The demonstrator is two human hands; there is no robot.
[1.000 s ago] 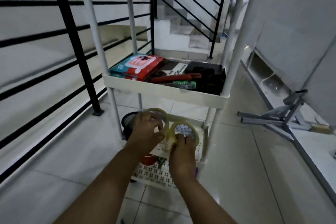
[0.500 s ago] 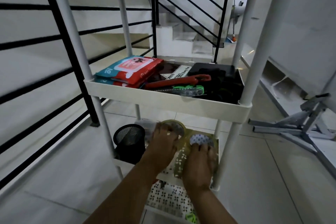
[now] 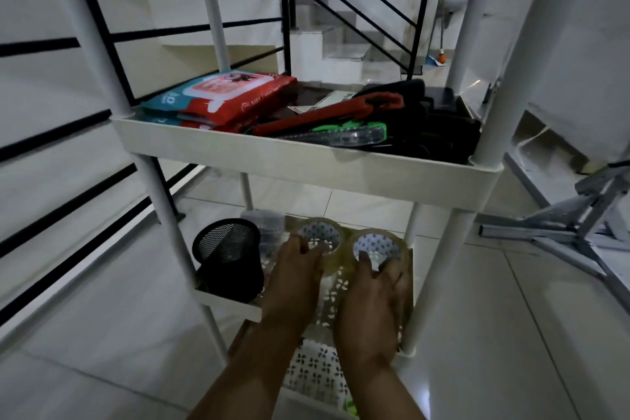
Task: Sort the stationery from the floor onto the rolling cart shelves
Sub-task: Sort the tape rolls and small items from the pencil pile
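Two clear tape rolls lie side by side on the white rolling cart's middle shelf point(image 3: 225, 300). My left hand point(image 3: 293, 280) holds the left tape roll point(image 3: 318, 232) at its near rim. My right hand point(image 3: 371, 310) grips the right tape roll point(image 3: 375, 242), fingers over its near edge. A black mesh pen cup point(image 3: 226, 257) stands at the shelf's left corner. The shelf above point(image 3: 306, 160) carries red wipe packs point(image 3: 225, 95), a red tool point(image 3: 327, 112), a green-and-clear stapler point(image 3: 351, 135) and black items point(image 3: 443, 119).
A perforated bottom shelf point(image 3: 317, 375) shows below my wrists. Black stair railing point(image 3: 102, 44) runs along the left. A grey metal stand point(image 3: 562, 225) lies on the tiled floor at the right. White cart posts point(image 3: 439, 259) flank my hands.
Both hands have carried the two tape rolls forward under the upper shelf and lowered them onto the middle shelf. The camera has moved closer and lower.
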